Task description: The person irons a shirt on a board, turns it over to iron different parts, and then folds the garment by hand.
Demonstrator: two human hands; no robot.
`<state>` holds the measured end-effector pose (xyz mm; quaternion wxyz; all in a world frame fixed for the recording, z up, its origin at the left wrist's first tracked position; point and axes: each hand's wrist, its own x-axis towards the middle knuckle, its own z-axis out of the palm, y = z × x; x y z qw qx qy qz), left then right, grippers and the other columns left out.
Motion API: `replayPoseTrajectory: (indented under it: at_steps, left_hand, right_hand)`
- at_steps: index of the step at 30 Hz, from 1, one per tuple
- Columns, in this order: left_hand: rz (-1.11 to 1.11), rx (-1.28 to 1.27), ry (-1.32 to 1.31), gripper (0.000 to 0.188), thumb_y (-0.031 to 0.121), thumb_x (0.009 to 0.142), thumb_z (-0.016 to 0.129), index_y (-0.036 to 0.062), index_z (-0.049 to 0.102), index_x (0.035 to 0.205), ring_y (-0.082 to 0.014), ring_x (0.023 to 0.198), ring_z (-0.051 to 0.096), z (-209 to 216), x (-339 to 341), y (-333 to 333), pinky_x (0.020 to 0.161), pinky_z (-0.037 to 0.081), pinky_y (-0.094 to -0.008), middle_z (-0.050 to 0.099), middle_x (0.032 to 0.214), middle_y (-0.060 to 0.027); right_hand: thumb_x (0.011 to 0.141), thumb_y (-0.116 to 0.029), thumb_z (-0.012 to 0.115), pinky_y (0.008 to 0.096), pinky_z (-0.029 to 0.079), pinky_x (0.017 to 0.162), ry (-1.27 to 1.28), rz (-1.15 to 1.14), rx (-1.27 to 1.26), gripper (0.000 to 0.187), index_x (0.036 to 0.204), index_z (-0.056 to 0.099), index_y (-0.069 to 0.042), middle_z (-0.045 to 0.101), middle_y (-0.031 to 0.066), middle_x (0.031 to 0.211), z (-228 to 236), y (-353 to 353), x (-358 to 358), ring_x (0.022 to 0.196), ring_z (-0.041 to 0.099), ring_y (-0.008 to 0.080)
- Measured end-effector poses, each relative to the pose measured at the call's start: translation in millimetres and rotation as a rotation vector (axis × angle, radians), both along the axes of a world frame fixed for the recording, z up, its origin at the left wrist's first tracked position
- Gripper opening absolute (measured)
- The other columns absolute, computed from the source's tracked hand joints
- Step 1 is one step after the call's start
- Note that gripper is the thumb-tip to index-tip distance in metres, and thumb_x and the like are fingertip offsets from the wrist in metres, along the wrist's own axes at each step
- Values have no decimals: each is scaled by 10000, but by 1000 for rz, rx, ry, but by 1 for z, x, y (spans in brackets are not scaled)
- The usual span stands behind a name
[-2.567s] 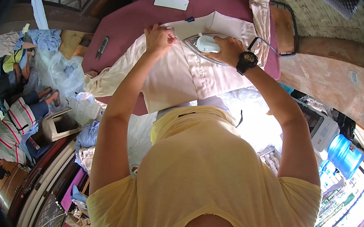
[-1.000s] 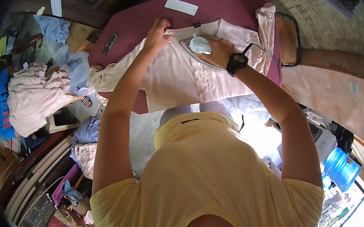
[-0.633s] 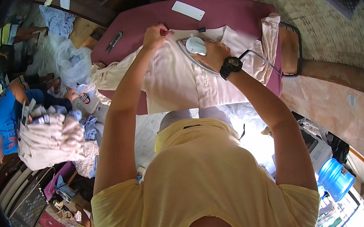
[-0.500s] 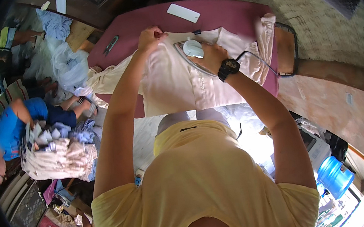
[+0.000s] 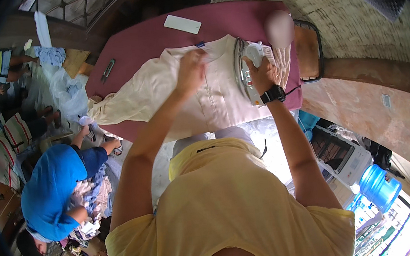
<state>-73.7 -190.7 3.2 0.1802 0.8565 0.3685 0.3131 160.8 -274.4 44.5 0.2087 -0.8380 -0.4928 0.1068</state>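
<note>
A cream shirt [image 5: 186,97] lies spread out flat on a dark red ironing table [image 5: 233,21]. The shirt covers the middle of the table, and one sleeve hangs off the left end. The left hand [image 5: 191,71] rests on top of the shirt near the collar. Its fingers are curled and press down on the cloth, but it is hard to tell if they pinch it. The right hand [image 5: 262,73] is closed around the handle of a white iron [image 5: 249,70]. The iron sits on the right part of the shirt, just beside the row of buttons. A black watch [image 5: 273,93] is on the right wrist. A flat white card [image 5: 182,24] lies on the bare table above the shirt, well apart from both hands. A small dark tool [image 5: 107,71] lies near the left end of the table. A metal frame [image 5: 310,50] sticks out from the right end of the table. On the floor to the left, a person in a blue top [image 5: 52,188] bends over a pile of clothes [image 5: 89,202]. At the lower right stands a blue water bottle [image 5: 378,186], next to a white box [image 5: 341,150].
</note>
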Motion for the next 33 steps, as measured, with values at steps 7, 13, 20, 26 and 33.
replayPoseTrajectory:
  at_steps: [7, 13, 20, 26, 33]
  left_hand:
    - [-120, -14, 117, 395, 122, 905, 560, 102, 505, 1296, -286, 1140, 479, -17, 39, -15, 978, 381, -439, 486, 1321, -66]
    - [-109, -9, 136, 388, 131, 922, 549, 95, 504, 1306, -277, 1158, 465, -24, 39, -17, 986, 375, -431, 491, 1309, -58]
    - [-102, -26, 130, 383, 136, 915, 560, 96, 515, 1294, -279, 1153, 470, -19, 41, -18, 985, 382, -425, 489, 1307, -50]
    - [-108, -25, 151, 379, 145, 916, 556, 97, 522, 1290, -272, 1151, 472, -19, 41, -16, 989, 380, -429, 488, 1316, -40]
    - [-117, -84, -19, 307, 130, 958, 507, 87, 545, 1259, -298, 1131, 493, -19, 38, -18, 969, 383, -438, 531, 1282, -63]
  right_hand:
    - [827, -566, 659, 527, 526, 696, 26, -80, -4, 582, 927, 619, 6, 675, 262, 834, 9, 48, -5, 775, 658, 449]
    - [854, -526, 648, 536, 521, 717, 122, 3, -170, 573, 1053, 564, 4, 676, 254, 900, 10, -43, -15, 815, 656, 442]
    - [859, -486, 678, 543, 492, 564, -54, -200, 105, 497, 894, 523, -15, 628, 243, 700, -9, -42, -6, 636, 629, 458]
    - [826, -595, 646, 537, 524, 723, 52, -315, -22, 617, 911, 598, 14, 666, 275, 830, 17, 52, 21, 819, 656, 466]
    - [833, -568, 663, 522, 528, 643, 2, -220, 115, 586, 851, 567, 10, 651, 262, 713, -8, -24, -11, 702, 661, 439]
